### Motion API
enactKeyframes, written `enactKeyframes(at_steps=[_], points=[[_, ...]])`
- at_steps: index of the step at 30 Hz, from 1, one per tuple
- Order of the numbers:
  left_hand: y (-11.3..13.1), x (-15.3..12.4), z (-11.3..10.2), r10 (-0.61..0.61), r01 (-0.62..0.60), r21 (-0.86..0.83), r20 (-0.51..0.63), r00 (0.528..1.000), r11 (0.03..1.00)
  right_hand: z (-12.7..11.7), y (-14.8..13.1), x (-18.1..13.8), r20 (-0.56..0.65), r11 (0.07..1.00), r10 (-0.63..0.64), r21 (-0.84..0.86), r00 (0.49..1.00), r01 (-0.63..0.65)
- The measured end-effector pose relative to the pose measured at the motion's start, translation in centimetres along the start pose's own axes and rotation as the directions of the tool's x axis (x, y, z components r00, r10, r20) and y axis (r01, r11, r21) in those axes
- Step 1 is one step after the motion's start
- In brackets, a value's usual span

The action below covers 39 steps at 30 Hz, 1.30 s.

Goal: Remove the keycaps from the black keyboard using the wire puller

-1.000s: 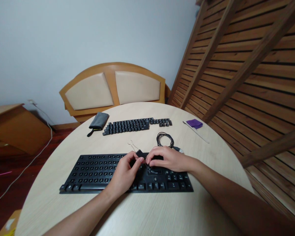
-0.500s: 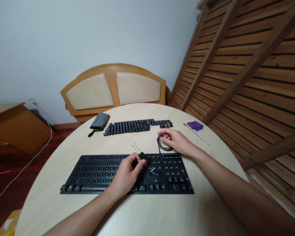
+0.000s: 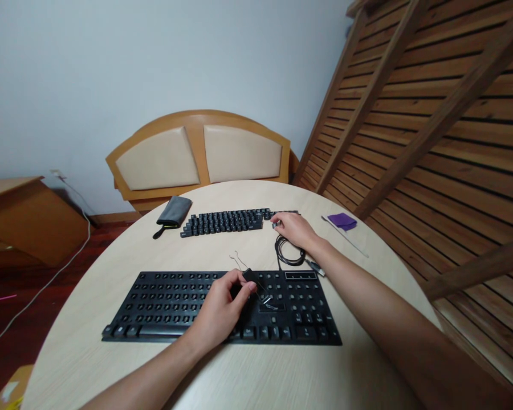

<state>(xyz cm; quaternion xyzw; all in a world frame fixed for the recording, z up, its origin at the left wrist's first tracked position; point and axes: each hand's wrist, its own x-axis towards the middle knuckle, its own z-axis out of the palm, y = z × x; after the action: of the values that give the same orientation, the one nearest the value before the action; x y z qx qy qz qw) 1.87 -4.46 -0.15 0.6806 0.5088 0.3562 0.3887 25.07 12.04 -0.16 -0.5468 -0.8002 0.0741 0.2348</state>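
Note:
My left hand (image 3: 222,304) is closed around the black handle of a wire keycap puller (image 3: 249,275), over the middle of a black keyboard (image 3: 166,330). One pair of the puller's wires points away from me, the other down toward the keyboard. Most upper switches on the keyboard are bare; the bottom row and part of the number pad still carry caps. My right hand (image 3: 297,229) reaches past the coiled keyboard cable (image 3: 289,262) to the right end of the removed keycaps (image 3: 224,222). Its fingertips pinch a small dark keycap (image 3: 276,225), partly hidden.
A grey pouch (image 3: 174,211) lies at the back left of the round table (image 3: 256,378). On the right are a purple cloth (image 3: 342,221) and a thin rod (image 3: 350,242). A padded headboard (image 3: 200,154) stands behind, and slatted wood (image 3: 444,142) leans at right.
My right hand has moved from the cable coil away from me to the loose keycaps, uncovering the coil and its plug. My left hand with the keycap puller has hardly moved.

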Motion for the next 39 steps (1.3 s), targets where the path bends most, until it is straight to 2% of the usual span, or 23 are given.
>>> enactKeyframes(at_steps=[8,19,27,32,39], points=[[0.1,0.0,0.0,0.009,-0.008,0.010,-0.025,1.000,1.000,0.4,0.3,-0.4,-0.035,1.000,0.000,0.031,0.999,0.001],[0.1,-0.1,0.0,-0.003,0.003,0.020,-0.015,1.000,1.000,0.7,1.5,-0.2,-0.021,0.993,-0.042,0.112,0.999,0.044],[0.3,0.0,-0.1,-0.015,0.015,0.009,-0.001,1.000,1.000,1.1,1.6,-0.1,-0.045,0.996,-0.063,0.064,0.997,0.066],[0.2,-0.1,-0.1,-0.017,0.017,0.009,0.000,1.000,1.000,0.4,1.7,-0.2,-0.064,0.996,-0.075,0.040,0.995,0.078],[0.0,-0.1,-0.1,-0.017,0.016,0.006,0.006,1.000,1.000,-0.3,4.5,-0.7,-0.151,0.989,-0.146,-0.048,0.978,0.140]])
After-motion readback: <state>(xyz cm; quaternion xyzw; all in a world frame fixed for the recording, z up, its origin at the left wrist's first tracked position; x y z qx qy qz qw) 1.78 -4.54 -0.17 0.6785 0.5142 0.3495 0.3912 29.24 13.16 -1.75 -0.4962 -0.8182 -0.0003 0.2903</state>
